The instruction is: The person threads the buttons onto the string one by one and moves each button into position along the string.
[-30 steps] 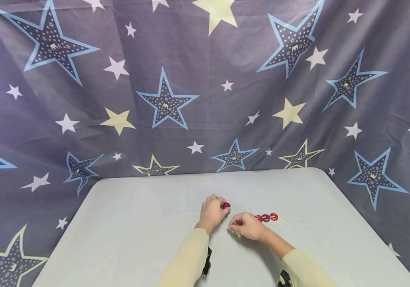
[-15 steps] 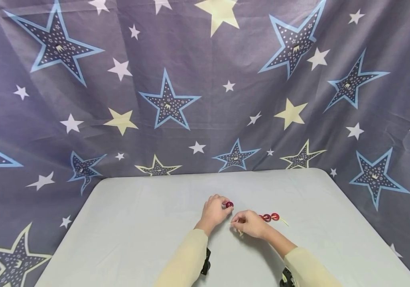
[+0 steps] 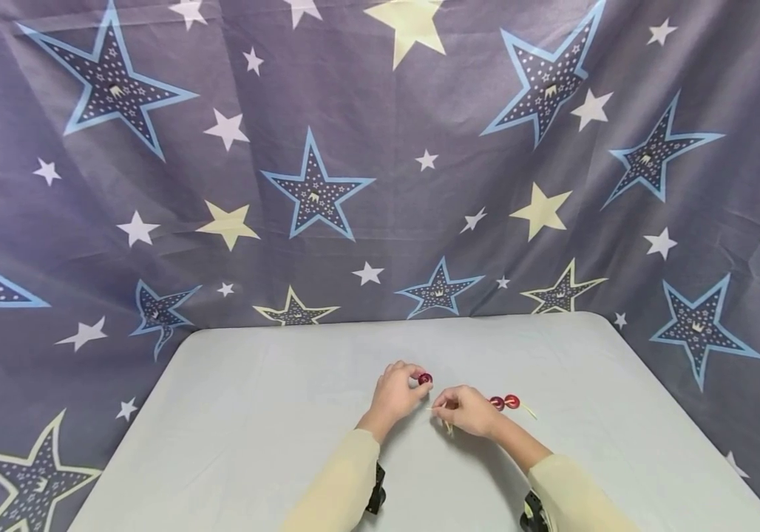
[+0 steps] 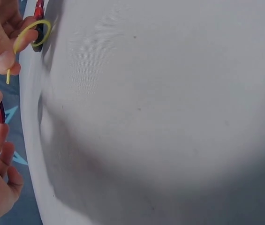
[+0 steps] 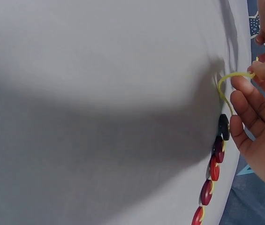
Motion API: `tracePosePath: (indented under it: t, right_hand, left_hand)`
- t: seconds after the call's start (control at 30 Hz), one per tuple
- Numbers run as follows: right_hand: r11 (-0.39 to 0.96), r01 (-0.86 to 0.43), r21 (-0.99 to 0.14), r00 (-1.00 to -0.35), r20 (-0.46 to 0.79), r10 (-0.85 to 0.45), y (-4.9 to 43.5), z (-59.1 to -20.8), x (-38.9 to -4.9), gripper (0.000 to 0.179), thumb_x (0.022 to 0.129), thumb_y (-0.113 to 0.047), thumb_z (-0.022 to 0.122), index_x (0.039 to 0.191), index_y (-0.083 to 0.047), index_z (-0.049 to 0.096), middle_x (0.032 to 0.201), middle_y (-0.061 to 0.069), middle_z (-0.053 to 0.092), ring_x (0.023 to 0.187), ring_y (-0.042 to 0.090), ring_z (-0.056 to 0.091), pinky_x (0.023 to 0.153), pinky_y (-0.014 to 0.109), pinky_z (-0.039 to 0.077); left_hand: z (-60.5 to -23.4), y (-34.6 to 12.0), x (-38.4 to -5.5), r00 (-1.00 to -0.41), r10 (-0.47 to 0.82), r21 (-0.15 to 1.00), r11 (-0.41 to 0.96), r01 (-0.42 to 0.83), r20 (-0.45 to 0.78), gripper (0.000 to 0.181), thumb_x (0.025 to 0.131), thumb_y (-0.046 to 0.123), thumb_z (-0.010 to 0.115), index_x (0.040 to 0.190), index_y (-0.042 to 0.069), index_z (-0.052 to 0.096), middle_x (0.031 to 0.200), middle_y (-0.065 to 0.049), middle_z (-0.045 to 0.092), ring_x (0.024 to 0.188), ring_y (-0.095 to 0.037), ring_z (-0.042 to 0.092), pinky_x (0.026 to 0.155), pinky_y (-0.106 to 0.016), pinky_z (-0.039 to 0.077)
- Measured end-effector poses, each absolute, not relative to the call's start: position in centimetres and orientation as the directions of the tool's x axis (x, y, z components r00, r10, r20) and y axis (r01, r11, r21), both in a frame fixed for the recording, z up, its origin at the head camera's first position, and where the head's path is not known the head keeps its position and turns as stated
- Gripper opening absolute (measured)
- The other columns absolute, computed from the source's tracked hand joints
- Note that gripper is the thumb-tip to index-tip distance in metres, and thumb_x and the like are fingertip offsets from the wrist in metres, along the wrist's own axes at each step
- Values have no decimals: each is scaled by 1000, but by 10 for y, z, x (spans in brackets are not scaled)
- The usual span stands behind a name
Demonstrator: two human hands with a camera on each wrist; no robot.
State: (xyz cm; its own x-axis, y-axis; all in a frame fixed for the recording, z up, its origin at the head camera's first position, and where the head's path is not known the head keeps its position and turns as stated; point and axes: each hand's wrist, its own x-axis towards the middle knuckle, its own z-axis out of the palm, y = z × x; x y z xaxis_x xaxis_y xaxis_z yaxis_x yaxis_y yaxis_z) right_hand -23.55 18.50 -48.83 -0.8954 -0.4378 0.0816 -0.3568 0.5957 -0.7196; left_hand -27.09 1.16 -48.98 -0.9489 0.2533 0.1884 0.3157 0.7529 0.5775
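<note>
My left hand [image 3: 393, 393] pinches a dark red button [image 3: 425, 379] between thumb and fingers, just above the table. In the left wrist view that button [image 4: 1, 113] is seen nearly edge-on. Close on its right, my right hand [image 3: 469, 412] pinches a yellow cord [image 5: 235, 74] near its end. A short cord tip [image 4: 8, 76] pokes out past the thumb towards the left hand, apart from the button. From the right hand the cord loops down to a row of strung buttons [image 5: 215, 168], red, dark red and one black, lying on the table.
The pale cloth-covered table [image 3: 253, 428] spreads around both hands. A grey curtain with stars [image 3: 380, 185] stands behind and beside it. Beyond the last red button [image 3: 511, 401], the cord's far tail [image 3: 529, 411] lies on the cloth.
The right hand has risen slightly and turned, so the cord tip now sticks out towards the left hand. The left hand keeps its button in nearly the same place. The head view shifts a little.
</note>
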Motion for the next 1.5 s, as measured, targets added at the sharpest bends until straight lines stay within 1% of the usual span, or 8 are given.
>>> tracePosePath:
  t: [0.13, 0.27, 0.4, 0.63, 0.77, 1.1, 1.33, 1.5]
  right_hand:
    - [610, -348, -712, -901, 74, -428, 186, -488, -237, 13, 88, -16, 63, 87, -5, 69, 66, 3, 64, 55, 0, 50, 55, 19, 42]
    - [620, -346, -704, -904, 73, -421, 186, -487, -238, 13, 87, -17, 63, 87, -5, 69, 67, 5, 65, 55, 0, 50, 55, 19, 42]
    - [623, -350, -700, -905, 79, -419, 186, -486, -237, 12, 87, -16, 63, 87, -6, 70, 66, 6, 65, 55, 0, 49, 54, 19, 42]
    - [637, -348, -688, -911, 88, -402, 185, -486, -238, 12, 87, -17, 63, 87, -8, 70, 64, -3, 62, 55, 0, 48, 54, 19, 41]
    - [638, -344, -689, -912, 83, -401, 183, -485, -238, 12, 88, -17, 62, 88, -7, 70, 65, -3, 61, 56, 1, 48, 54, 19, 41]
    - [658, -337, -674, -923, 99, -371, 181, -484, -238, 11, 88, -18, 63, 87, -9, 70, 66, -4, 61, 58, 2, 49, 56, 20, 41]
    - [670, -327, -666, -932, 112, -344, 180, -483, -239, 9, 87, -18, 63, 85, -12, 70, 65, -6, 61, 59, 3, 49, 56, 20, 40]
    - [673, -331, -662, -931, 116, -345, 178, -483, -238, 9, 87, -18, 63, 84, -12, 70, 65, -6, 60, 59, 2, 48, 56, 20, 40]
  left_hand:
    - [-490, 9, -269, -950, 248, 615, 724, 312, 190, 26, 83, 36, 68, 100, 16, 69, 93, 3, 62, 95, -16, 54, 83, -34, 43]
    - [-492, 5, -267, -946, 251, 641, 696, 324, 207, 25, 83, 35, 69, 98, 15, 69, 94, 4, 63, 92, -15, 54, 78, -29, 43]
    - [-491, 1, -264, -942, 247, 697, 634, 335, 228, 22, 82, 32, 70, 95, 13, 70, 93, 1, 64, 89, -18, 55, 75, -26, 45]
    - [-492, -7, -263, -942, 236, 763, 554, 332, 238, 19, 81, 28, 71, 91, 11, 70, 89, -1, 65, 89, -20, 56, 75, -24, 45]
    - [-497, -10, -264, -938, 249, 779, 526, 341, 242, 17, 82, 26, 71, 90, 11, 70, 89, -1, 66, 88, -18, 57, 75, -23, 46]
    - [-501, -18, -260, -950, 256, 843, 458, 283, 179, 22, 83, 27, 70, 99, 11, 70, 91, 0, 63, 76, -8, 50, 68, -19, 43]
    - [-499, -26, -256, -954, 244, 881, 392, 263, 176, 22, 82, 23, 72, 99, 9, 69, 91, -4, 64, 72, -8, 50, 62, -18, 43]
    - [-499, -31, -252, -957, 234, 887, 387, 252, 170, 22, 81, 22, 72, 98, 9, 69, 90, -5, 64, 70, -8, 49, 59, -17, 42]
